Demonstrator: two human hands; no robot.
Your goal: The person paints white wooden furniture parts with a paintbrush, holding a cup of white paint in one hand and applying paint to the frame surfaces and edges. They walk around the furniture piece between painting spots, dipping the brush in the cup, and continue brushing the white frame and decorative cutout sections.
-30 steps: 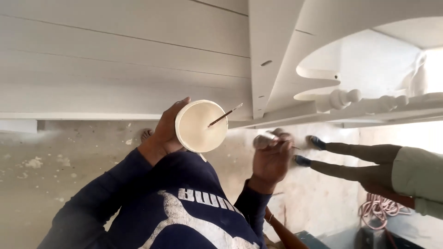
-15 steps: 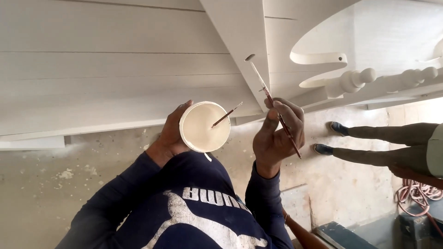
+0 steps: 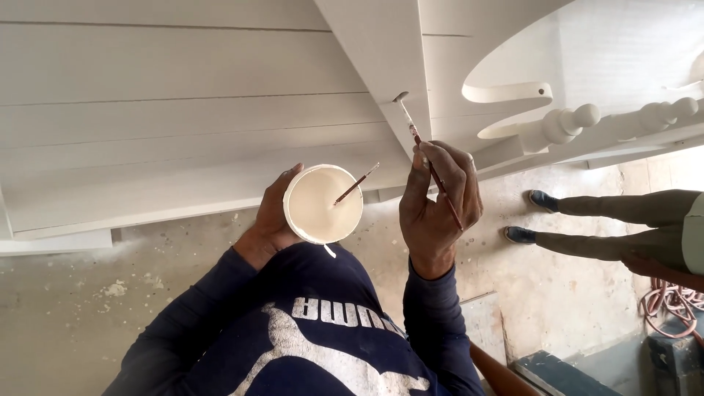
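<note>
My left hand grips a round white cup of white paint, with a thin stick resting in it. My right hand holds a thin dark-handled paintbrush. Its white bristle tip touches a small dark mark on the white painted wooden beam. White planked boards spread to the left of the beam. My dark blue sleeves and shirt fill the bottom of the view.
White turned spindles and a curved white panel lie to the right. Another person's legs and dark shoes stand on the dusty concrete floor at the right. A coiled reddish hose lies at the bottom right.
My right hand has raised the brush from beside the cup up to the beam, and the tip now meets the dark mark. The cup hand has stayed about the same.
</note>
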